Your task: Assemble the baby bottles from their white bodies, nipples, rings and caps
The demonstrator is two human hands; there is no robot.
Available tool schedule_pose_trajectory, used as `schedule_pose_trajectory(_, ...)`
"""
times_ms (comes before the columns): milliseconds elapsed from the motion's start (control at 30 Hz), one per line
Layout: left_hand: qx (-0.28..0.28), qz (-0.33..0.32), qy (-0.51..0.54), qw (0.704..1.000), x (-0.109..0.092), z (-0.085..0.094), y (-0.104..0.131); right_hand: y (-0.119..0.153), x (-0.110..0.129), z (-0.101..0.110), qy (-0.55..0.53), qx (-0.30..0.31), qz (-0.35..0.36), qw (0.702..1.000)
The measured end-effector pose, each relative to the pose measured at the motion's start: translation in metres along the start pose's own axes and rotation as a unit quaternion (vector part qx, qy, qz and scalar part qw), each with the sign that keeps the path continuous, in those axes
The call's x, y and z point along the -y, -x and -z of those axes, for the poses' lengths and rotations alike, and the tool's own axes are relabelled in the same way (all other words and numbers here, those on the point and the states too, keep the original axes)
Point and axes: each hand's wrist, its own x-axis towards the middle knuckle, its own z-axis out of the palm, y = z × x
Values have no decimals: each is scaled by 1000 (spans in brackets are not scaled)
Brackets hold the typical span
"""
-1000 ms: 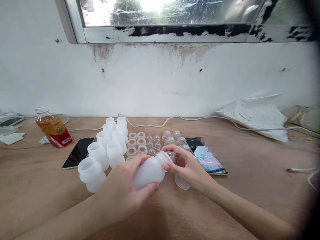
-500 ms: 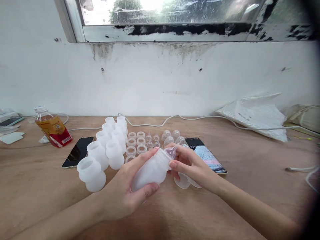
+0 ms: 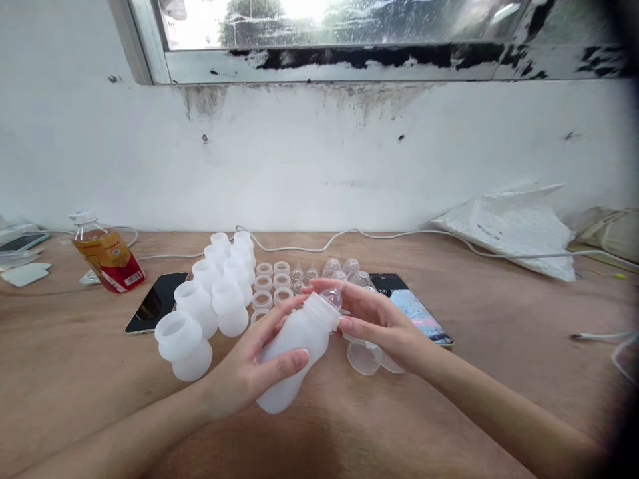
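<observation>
A frosted white baby bottle leans across the middle, its neck up and to the right. My left hand is closed around its body, the thumb lying along the near side. At the neck, my right hand curls its thumb and fingers about the screw collar. A clear teat sticks out of that collar, partly behind my right fingers. Left of my hands stand two rows of open frosted bottles. Loose collar rings and small clear teats lie in rows beyond the held bottle.
Clear domed caps sit behind my right hand, with a flat clear disc beneath it. A lit phone lies right, a dark phone left. A drink bottle, white cable and plastic bag are farther out.
The held baby bottle has tilted more upright, its base swinging down into view. My right fingers have shifted from the teat's tip to farther around the collar and teat.
</observation>
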Motion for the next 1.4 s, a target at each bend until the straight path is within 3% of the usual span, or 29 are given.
schedule_pose_trajectory(67,-2,-13,-36,999,0,-1,0,-2,0,2,5,-11,-21,1000)
schedule_pose_trajectory(233,-67,-46,-197,977,2,-8,4,-3,-3,-2,52,-78,-36,995)
schedule_pose_trajectory(333,-67,-86,-242,964,1,-9,5,-1,-4,-6,77,-108,-44,990)
schedule_pose_trajectory(433,-41,-73,-221,972,-3,-6,4,0,-5,-5,85,-93,-27,992)
schedule_pose_trajectory(600,16,-41,-115,992,-7,-1,2,-2,-5,5,-3,34,-11,999)
schedule_pose_trajectory(667,8,-29,-126,992,-6,-2,3,-3,-4,4,12,20,-33,999)
schedule_pose_trajectory(767,-31,-17,-223,974,-5,-7,5,-3,-4,-3,113,-67,-69,989)
schedule_pose_trajectory(833,-53,-17,-280,958,-7,-11,7,-2,-2,-6,165,-90,-82,979)
schedule_pose_trajectory(933,-65,-16,-264,962,-8,-13,8,0,4,-1,151,-31,-74,985)
schedule_pose_trajectory(1067,-30,-9,-98,995,-4,-6,4,1,15,15,129,25,-47,990)
schedule_pose_trajectory(1200,6,-7,5,1000,4,-1,1,0,10,18,57,60,-15,996)
schedule_pose_trajectory(1300,2,-8,-43,999,5,-3,2,0,0,11,34,22,-25,999)
schedule_pose_trajectory(1400,-43,-16,-176,983,-1,-4,3,-1,-6,2,50,-21,-63,997)
